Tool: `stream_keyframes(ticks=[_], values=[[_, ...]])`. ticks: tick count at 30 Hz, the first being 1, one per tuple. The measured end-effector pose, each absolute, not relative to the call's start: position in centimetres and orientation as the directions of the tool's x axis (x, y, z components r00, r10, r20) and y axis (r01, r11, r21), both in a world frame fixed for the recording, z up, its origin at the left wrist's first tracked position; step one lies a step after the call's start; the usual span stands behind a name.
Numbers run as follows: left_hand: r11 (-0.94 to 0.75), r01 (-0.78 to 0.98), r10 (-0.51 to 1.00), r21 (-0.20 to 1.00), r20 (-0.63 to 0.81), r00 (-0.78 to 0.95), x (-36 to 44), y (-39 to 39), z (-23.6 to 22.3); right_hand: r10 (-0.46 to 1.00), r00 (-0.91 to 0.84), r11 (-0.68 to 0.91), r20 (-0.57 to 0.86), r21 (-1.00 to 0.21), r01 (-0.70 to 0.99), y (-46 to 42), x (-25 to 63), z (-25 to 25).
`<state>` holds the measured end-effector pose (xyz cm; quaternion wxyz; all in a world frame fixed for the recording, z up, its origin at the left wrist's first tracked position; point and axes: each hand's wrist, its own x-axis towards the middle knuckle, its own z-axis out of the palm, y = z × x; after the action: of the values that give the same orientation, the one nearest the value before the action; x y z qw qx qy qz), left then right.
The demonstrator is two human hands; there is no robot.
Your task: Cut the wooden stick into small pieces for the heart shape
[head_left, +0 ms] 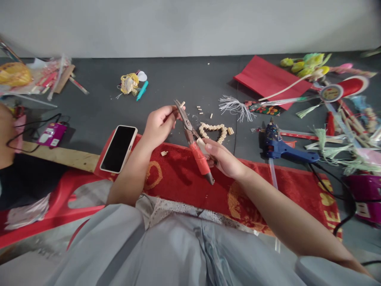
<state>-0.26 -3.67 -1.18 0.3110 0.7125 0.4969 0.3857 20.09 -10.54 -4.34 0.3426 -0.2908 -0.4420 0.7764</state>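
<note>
My right hand (222, 157) grips shears (198, 153) with tape-wrapped red handles, their blades pointing up and away from me. Between finger and thumb, my left hand (161, 123) pinches a small pale stick piece (182, 104) at the blade tips. Just beyond the right hand lies a heart-shaped frame (208, 126) built from short pale pieces, with a small joined block (230, 130) at its right. Several loose cut bits (211, 116) are scattered behind the heart. One more little pale cluster (164, 153) sits on the red towel (175, 167) below my left hand.
A phone (118, 149) lies left of my forearm. To the right are a blue glue gun (287, 151) with its cord, red paper (269, 81), a ribbon spool (331, 92) and tassels. A teal pen (142, 90) and yellow threads (129, 83) sit behind. Another person's arm (6, 135) shows at far left.
</note>
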Motion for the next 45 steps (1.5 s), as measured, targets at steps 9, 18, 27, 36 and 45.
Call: stream_keyframes(ticks=[9,18,27,36,45], values=[[-0.233,0.455,0.968,0.860,0.160,0.193,-0.12,-3.70,-0.68,0.789,-0.607,-0.254,-0.095,-0.950,-0.182,-10.08,20.37,-4.07],[-0.275,0.495,0.960,0.824,0.203,0.195,-0.32,-3.68,-0.65,0.768,-0.631,-0.289,-0.109,-0.938,-0.190,-10.16,20.44,-3.95],[-0.274,0.518,0.960,0.810,0.198,0.198,-0.39,-3.84,-0.47,0.749,-0.654,-0.302,-0.110,-0.934,-0.189,-10.03,20.58,-3.75],[-0.288,0.544,0.956,0.788,0.201,0.215,-0.42,-3.76,-0.40,0.739,-0.664,-0.282,-0.111,-0.947,-0.156,-9.90,20.61,-3.77],[-0.281,0.588,0.958,0.758,0.189,0.214,-0.60,-3.68,-0.37,0.738,-0.663,-0.312,-0.124,-0.934,-0.173,-10.02,20.67,-3.86]])
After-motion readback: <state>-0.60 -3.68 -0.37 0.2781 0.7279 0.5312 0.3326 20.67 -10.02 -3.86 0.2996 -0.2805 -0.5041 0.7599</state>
